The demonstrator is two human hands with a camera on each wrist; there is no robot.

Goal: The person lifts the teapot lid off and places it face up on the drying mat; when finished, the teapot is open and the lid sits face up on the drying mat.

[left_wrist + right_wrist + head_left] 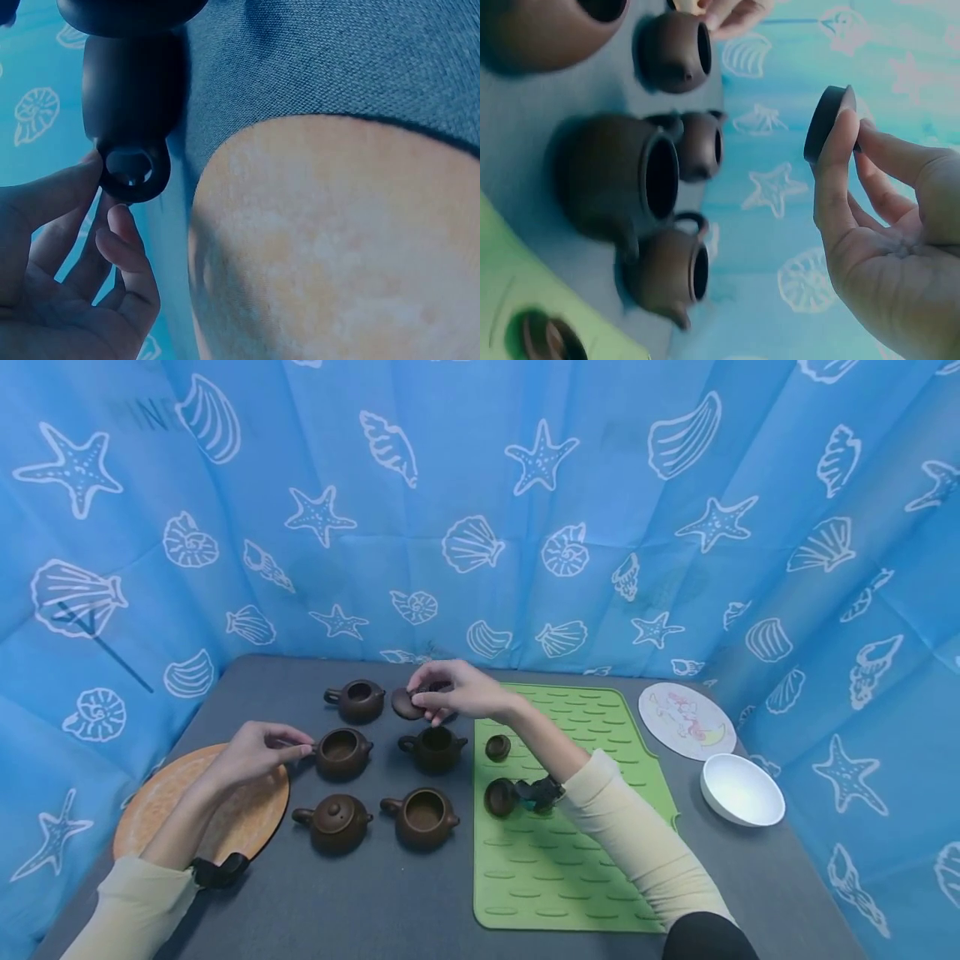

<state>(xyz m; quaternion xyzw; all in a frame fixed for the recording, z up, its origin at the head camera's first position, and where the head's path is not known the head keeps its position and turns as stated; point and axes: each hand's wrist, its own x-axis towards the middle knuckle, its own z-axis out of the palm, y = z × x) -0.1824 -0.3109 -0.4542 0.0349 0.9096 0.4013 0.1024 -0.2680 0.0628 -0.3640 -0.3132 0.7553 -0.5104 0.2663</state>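
Observation:
My left hand [255, 752] pinches the ring handle [135, 178] of a dark brown open teapot [342, 754], which stands in the middle of the left column. Above the back teapots, my right hand [465, 691] holds a round brown teapot lid [826, 126] tilted between thumb and fingers. Beneath it, a back-right teapot is mostly hidden in the head view. Another lidless teapot [361, 702] stands at the back left. Closer in are two more open teapots, one in the middle [435, 750] and one in front [422, 820]. The front-left teapot [334, 824] wears its lid.
A green mat [570, 885] bears a small lid [497, 747] and a larger lid [500, 797] under my right forearm. An orange round placemat [262, 802] lies beneath my left forearm. At right are a printed round mat [686, 722] and a white bowl [742, 791].

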